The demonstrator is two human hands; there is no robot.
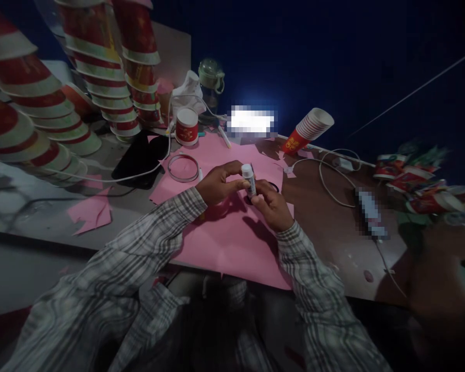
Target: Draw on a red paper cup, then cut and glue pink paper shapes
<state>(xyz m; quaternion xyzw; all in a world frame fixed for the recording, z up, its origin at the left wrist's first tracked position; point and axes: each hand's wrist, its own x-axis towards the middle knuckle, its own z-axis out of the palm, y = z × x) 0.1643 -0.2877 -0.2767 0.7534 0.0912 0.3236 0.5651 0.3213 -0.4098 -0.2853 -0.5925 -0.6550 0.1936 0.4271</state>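
Observation:
A small white glue stick (249, 181) is held upright, slightly tilted, between both hands over a pink sheet of paper (225, 248). Its upper part is pinched by the thumb and fingers of my left hand (221, 183). Around the lower end, my right hand (273, 207) closes with its thumb in front. A dark loop (273, 186) shows partly behind the right hand; the rest of it is hidden. On the paper to the left lies a pale ring (183, 168).
Tall stacks of red-and-white paper cups (104, 77) stand at left, near a black tablet-like slab (141, 160). A single cup (186, 126) and leaning cup stack (308, 129) are behind. At right are a cabled phone (372, 212) and another person's blurred arm (437, 268).

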